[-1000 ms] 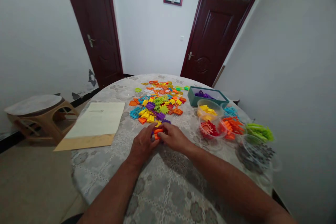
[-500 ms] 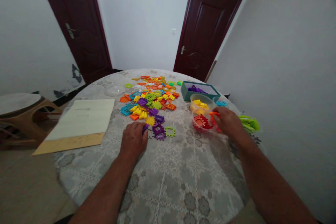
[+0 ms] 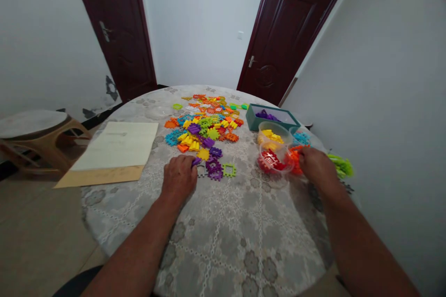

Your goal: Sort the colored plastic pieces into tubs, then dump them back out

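Observation:
My left hand [image 3: 179, 176] rests on the table with its fingers closed around a purple plastic piece [image 3: 197, 161]. Just right of it lie a grey square frame piece [image 3: 201, 171], several purple toothed pieces [image 3: 213, 167] and a lime-green square frame [image 3: 229, 170]. On the right, my right hand [image 3: 318, 165] is at a clear bowl with orange pieces [image 3: 295, 158]. Its fingers are bent together at the orange pieces, and the fingertips are partly hidden. Beside that bowl stands another clear bowl with red pieces [image 3: 270, 160].
A mixed pile of coloured interlocking pieces [image 3: 205, 130] spreads across the table's middle and back. Behind the red pieces are a bowl of yellow pieces [image 3: 272, 138] and a green box [image 3: 253, 120] with purple pieces. Cream paper [image 3: 114, 146] lies left; a stool [image 3: 35, 125] stands beyond.
My right hand has moved right, from above the red pieces to the orange ones; the orange piece in its fingers no longer shows clearly. My left hand keeps its purple piece. The view has shifted slightly.

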### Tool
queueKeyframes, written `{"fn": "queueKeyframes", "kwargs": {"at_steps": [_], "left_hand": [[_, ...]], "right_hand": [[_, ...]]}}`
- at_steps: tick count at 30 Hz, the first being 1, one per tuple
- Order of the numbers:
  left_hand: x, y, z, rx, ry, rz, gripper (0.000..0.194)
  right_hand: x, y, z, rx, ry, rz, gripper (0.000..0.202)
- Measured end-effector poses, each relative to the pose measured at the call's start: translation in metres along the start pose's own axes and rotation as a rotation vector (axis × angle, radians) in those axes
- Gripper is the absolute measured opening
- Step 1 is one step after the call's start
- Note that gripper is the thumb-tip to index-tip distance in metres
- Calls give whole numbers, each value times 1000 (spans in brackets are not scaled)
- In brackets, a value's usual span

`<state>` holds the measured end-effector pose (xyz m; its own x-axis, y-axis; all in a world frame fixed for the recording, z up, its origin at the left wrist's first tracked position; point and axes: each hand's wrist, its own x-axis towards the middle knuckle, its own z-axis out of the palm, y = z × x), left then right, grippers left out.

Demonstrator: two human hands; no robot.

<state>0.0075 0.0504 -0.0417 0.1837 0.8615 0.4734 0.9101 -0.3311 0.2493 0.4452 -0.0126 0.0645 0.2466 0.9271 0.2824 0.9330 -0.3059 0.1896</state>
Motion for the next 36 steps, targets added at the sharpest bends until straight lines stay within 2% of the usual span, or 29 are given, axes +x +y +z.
{"fn": "queueKeyframes", "kwargs": {"at_steps": [3,5,8,10,15,18,23,27,31,33,36], "left_hand": [[2,-3,3,-3,6,11,24],[3,-3,3,-5,2,14,26],[3,-3,2,-8,4,13,27],[2,-2,1,-12,5,12,26],[1,-1,3,-3,-2,-13,24],[0,0,3,5,-10,-29,26],[-2,1,3,-12,-4,-48,28],[-2,2,3,-30,14,-80,33],[-2,3,2,-47,4,-77,35],[-2,3,1,-44,-2,-78,31],[-2,5,-1,-38,-13,-77,23]], "right_hand": [[-1,-5,-8,-59,-9,94,36],[-5,-10,-14,-23,34,88,35],[-16,-22,-18,157,88,-61,31],[-26,-30,-19,259,68,-179,30],[-49,-44,-14,250,-32,-380,33],[-52,-48,-9,201,-53,-393,24],[-52,-51,1,172,-10,-387,22],[-59,-60,-5,209,52,-370,18],[-69,-93,-25,445,80,-468,23],[-69,-120,-32,568,19,-556,24],[-60,-163,-31,612,-67,-645,26]]}}
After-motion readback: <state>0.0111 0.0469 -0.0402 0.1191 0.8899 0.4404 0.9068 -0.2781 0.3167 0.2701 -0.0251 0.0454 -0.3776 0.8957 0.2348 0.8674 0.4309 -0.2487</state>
